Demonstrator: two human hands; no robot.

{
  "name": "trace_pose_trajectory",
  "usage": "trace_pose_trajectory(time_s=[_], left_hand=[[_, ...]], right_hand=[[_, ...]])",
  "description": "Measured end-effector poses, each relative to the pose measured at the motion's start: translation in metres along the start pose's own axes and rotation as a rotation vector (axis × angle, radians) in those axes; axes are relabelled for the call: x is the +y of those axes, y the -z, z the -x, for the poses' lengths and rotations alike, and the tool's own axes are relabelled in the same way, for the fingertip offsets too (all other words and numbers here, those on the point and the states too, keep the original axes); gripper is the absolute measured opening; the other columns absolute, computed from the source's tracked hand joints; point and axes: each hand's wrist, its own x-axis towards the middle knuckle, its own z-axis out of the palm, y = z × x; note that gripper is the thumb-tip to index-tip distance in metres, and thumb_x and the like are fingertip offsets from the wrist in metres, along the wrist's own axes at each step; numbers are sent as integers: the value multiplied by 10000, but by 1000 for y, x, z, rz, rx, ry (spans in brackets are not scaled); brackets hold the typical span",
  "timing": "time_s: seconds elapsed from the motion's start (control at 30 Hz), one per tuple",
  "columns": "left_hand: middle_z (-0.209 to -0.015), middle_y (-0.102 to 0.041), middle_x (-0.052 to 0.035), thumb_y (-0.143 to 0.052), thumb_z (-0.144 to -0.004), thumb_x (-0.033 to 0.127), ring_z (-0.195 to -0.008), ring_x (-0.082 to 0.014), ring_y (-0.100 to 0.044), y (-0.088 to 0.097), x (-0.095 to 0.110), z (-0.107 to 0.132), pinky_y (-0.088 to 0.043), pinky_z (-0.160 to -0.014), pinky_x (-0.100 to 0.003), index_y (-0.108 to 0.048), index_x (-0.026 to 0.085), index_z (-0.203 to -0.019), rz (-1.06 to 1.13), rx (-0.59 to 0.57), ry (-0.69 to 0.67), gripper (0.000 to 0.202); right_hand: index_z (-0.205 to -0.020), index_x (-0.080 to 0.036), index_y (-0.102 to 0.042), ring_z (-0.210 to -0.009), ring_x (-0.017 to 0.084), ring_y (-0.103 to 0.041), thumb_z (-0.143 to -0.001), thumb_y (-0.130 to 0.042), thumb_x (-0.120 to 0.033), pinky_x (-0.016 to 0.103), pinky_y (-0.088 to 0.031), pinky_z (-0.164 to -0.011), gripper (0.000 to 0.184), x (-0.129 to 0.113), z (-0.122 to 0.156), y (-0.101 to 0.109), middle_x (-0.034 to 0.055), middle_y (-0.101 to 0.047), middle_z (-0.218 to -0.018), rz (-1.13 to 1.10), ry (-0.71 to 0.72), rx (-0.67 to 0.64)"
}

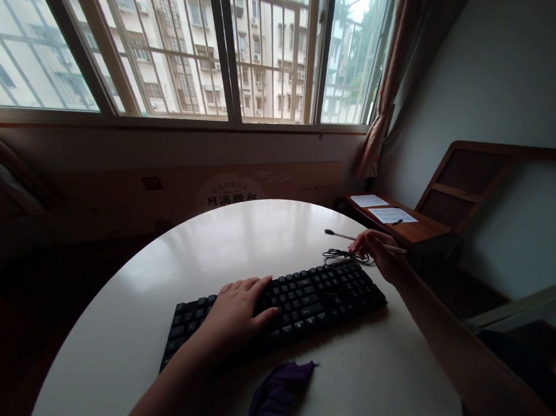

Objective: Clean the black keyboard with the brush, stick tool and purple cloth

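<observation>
A black keyboard lies at a slant across a round white table. My left hand rests on the keyboard's left-middle part, fingers stretched over the keys and thumb apart. Over the keyboard's far right corner, my right hand pinches a thin brush with a pale handle and a dark tip. The brush tip points left, raised clear of the keys. Next to that hand, a bundled black cable lies behind the keyboard. A crumpled purple cloth is on the table in front of the keyboard.
The white table has a curved edge. To the right, a wooden chair has paper sheets and a dark pen on its seat. A large cardboard box stands behind the table, below the barred window.
</observation>
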Motion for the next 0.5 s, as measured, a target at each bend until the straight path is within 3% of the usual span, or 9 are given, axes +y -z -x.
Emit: trace_pose_trajectory(time_s=[0.07, 0.13, 0.2, 0.3, 0.4, 0.5], left_hand=[[-1482, -537, -77, -515, -905, 585, -1345, -324, -487, 0, 0, 0, -345, -1138, -492, -439, 254, -1504, 1, 6, -2, 688], [-1480, -539, -77, -515, -902, 593, -1347, -327, -487, 0, 0, 0, -344, -1139, -493, -444, 259, -1500, 1, 9, -1, 689], [-1479, -540, -79, -516, -899, 597, -1342, -331, -491, 0, 0, 0, -346, -1137, -495, -447, 261, -1499, -2, 5, 1, 692], [-1477, -543, -82, -516, -900, 593, -1337, -327, -495, -1, -1, 0, -347, -1136, -494, -446, 259, -1501, -7, 8, -2, 692], [-1475, -545, -80, -514, -901, 594, -1337, -323, -494, -1, -1, 0, -346, -1137, -493, -446, 258, -1501, -5, 11, -3, 691], [-1479, -541, -80, -514, -900, 595, -1339, -325, -492, 0, 0, -1, -344, -1138, -495, -445, 254, -1502, -1, 7, 0, 695]], right_hand=[[-812, -164, -607, -665, 146, -603, -952, -550, -553, 230, -450, -544, 417, 1, -2, 2, 56, -634, -702, -140, -46, 34], [-897, -184, -586, -627, 145, -588, -934, -578, -511, 228, -448, -529, 329, 1, -3, 2, 31, -616, -661, -244, -120, 38], [-989, -210, -554, -606, 144, -590, -900, -624, -445, 219, -448, -508, 261, -1, -4, 3, 12, -625, -670, -306, -195, 12], [-979, -215, -533, -642, 153, -633, -832, -705, -362, 193, -448, -471, 269, -3, -2, 3, 5, -643, -727, -362, -272, -49], [-949, -192, -570, -716, 171, -677, -801, -752, -311, 183, -472, -464, 263, -4, 1, 3, 22, -658, -796, -374, -270, -116], [-968, -175, -619, -737, 178, -690, -837, -741, -352, 185, -486, -465, 252, -2, 3, 3, 49, -672, -848, -403, -250, -195]])
